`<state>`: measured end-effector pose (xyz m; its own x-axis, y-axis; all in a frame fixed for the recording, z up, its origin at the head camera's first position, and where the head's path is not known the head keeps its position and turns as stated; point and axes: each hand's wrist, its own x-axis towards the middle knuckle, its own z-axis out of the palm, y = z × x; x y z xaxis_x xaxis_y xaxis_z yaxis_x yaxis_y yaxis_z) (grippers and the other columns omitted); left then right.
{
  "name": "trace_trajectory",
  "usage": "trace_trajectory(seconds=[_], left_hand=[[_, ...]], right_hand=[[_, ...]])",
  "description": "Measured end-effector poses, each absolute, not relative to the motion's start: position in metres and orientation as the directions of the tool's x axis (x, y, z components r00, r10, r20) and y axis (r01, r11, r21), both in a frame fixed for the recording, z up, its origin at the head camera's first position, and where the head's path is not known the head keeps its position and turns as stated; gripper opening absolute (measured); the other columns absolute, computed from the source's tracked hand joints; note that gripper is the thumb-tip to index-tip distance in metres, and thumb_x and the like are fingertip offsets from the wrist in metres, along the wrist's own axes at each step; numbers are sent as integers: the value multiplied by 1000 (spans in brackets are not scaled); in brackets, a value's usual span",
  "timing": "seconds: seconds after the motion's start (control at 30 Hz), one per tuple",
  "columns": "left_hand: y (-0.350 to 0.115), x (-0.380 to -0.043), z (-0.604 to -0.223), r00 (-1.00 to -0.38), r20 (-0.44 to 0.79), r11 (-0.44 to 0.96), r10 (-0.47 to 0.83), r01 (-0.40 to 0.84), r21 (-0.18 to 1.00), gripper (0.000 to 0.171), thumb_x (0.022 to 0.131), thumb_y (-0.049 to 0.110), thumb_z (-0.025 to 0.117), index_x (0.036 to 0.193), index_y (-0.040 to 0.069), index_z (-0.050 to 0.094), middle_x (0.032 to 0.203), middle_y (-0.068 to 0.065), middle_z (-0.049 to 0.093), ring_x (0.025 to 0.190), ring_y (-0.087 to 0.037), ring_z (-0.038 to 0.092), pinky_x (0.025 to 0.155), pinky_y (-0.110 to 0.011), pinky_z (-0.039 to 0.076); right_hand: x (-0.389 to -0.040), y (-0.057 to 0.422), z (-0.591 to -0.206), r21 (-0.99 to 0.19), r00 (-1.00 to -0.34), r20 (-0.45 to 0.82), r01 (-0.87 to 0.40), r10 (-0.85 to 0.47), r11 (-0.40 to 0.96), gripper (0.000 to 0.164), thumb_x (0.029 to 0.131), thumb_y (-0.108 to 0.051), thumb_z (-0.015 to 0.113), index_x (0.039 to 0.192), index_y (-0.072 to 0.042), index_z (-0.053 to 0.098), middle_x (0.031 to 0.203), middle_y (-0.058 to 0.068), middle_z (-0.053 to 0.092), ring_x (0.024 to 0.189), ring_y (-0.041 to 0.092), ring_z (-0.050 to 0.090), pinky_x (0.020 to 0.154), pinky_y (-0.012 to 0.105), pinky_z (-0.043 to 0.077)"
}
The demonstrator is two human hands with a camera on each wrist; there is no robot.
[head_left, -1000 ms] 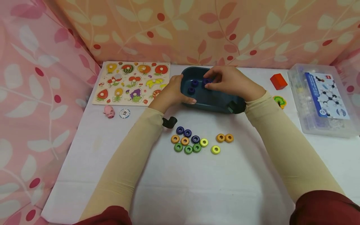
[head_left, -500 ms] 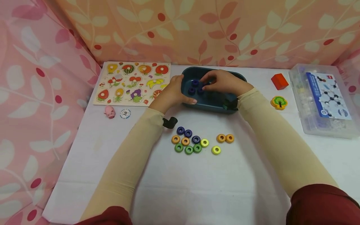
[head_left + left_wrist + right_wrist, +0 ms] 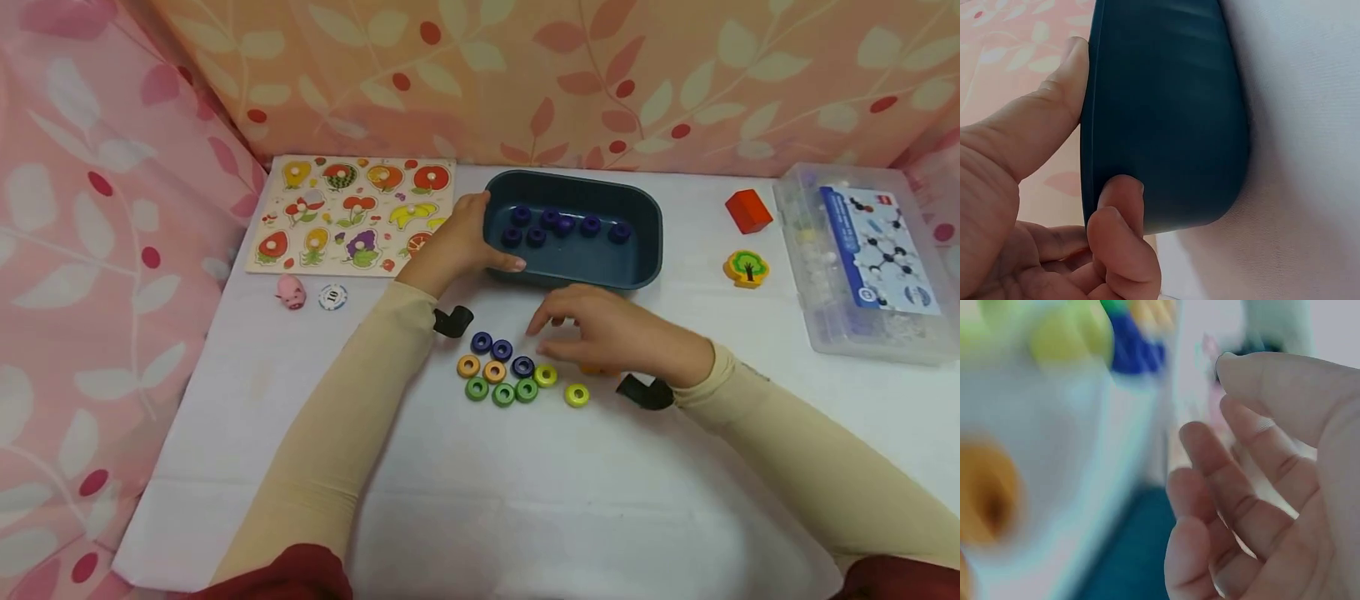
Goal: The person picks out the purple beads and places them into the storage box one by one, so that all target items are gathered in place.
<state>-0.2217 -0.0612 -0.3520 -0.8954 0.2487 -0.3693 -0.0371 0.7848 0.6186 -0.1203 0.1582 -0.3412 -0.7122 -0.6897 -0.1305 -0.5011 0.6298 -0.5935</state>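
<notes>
Purple rings (image 3: 502, 358) near the parted, empty fingers of the right hand (image 3: 611, 329), blue tray (image 3: 585, 260) in grip of left hand (image 3: 459, 246)

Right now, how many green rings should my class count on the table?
3 in the head view: left green ring below the leftmost orange ring; right green ring below a blue-purple ring; middle green ring between those two. The right hand might hide others.

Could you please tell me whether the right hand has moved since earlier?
Yes: the right hand has moved out of the tray, toward the yellow rings.
</notes>
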Motion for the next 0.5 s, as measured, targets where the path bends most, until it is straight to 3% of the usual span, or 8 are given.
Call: trace_trajectory(seconds=[0.17,0.5], left_hand=[[-62,-223,-351,-897,-366,783,247,-37,620,127,71,50,88,163,15,8,168,-7,12,152,-26,24,124,-45,26],[-60,-221,-350,-892,-381,793,242,-44,608,127,72,50,87,163,17,6,169,-5,9,153,-25,22,124,-44,25]], right_hand=[[-98,143,-364,-541,-700,-160,-527,-695,656,18,87,-28,79,104,-21,75,106,-9,71,105,15,57,96,37,49],[-101,136,-378,-525,-753,-198,-459,-627,717,16,87,-32,78,100,-25,73,99,-11,68,99,14,57,96,38,49]])
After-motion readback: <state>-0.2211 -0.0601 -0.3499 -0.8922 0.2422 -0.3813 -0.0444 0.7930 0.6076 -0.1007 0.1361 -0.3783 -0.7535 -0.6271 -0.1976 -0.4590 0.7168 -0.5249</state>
